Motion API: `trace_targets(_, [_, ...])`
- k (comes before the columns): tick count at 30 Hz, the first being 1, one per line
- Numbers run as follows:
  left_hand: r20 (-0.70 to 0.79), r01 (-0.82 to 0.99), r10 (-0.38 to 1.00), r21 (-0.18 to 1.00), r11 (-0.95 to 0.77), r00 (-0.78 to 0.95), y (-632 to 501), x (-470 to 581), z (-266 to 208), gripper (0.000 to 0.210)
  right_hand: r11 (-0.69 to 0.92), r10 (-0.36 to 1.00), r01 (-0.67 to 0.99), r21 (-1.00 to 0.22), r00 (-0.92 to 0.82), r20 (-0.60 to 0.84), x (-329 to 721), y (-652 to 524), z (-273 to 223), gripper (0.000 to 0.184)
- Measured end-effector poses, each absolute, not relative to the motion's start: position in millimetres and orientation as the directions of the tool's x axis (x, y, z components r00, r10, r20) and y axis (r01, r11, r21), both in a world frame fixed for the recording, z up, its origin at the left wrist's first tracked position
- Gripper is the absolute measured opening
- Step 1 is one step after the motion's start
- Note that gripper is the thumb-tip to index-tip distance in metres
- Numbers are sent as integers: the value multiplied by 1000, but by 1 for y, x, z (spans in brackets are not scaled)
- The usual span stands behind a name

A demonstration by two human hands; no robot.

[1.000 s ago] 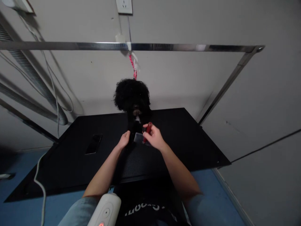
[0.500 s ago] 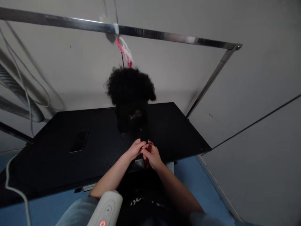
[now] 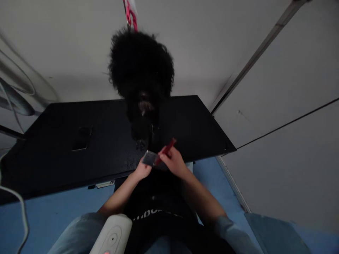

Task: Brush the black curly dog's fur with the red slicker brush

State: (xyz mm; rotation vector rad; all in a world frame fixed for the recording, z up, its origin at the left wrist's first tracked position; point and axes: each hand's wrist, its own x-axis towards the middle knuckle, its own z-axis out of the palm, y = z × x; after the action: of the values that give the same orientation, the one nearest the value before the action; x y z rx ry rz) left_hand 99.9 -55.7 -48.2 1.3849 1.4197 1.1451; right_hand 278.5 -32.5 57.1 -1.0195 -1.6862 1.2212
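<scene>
A slicker brush with a grey rectangular head and a red handle is held low over the front edge of the black table. My right hand is closed round the red handle, whose end points up and away to the right. At the head's near left side, my left hand grips it, with its fingers partly hidden beneath. Just beyond my hands is a black curly-haired dog, facing me; its dark body blends into the tabletop.
The black grooming table has a dark rectangular object lying on its left part. A pink and white tether runs up from behind the dog's head. A metal post rises at the right. A white device is close below me.
My view has tipped downward. My hands, earlier together at the red handle, have moved apart; the brush head has come up into my left hand, and the handle now slants to the right.
</scene>
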Motion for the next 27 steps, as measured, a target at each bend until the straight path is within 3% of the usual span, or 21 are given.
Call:
trace_targets(4, [30,216,987,976,6,-161,-64,96,-47,21,351,934,180,-919,10,358,272,4,93,15])
trace_targets(6, [31,209,985,978,5,-167,-67,98,-48,18,396,918,198,-897,-88,386,271,2,98,14])
trace_targets(9, [81,272,982,962,-33,-170,-68,101,-47,17,332,895,199,-922,-376,242,267,-6,93,11])
trace_targets(13, [191,363,953,927,-96,-234,-63,104,-41,16,321,947,220,-921,-96,307,260,-1,90,18])
trace_targets(17, [266,428,954,884,-186,-137,-59,107,-34,9,342,905,228,-911,-342,254,252,6,101,14])
trace_targets(21, [372,500,913,830,-246,-168,-55,106,-31,7,373,928,370,-851,-133,349,247,14,116,19])
trace_targets(25, [377,513,911,822,-247,-166,-50,102,-31,4,467,875,420,-778,-343,340,238,23,131,14])
trace_targets(27, [367,490,911,839,-237,-188,-48,100,-32,5,456,888,468,-757,-292,355,235,27,140,13])
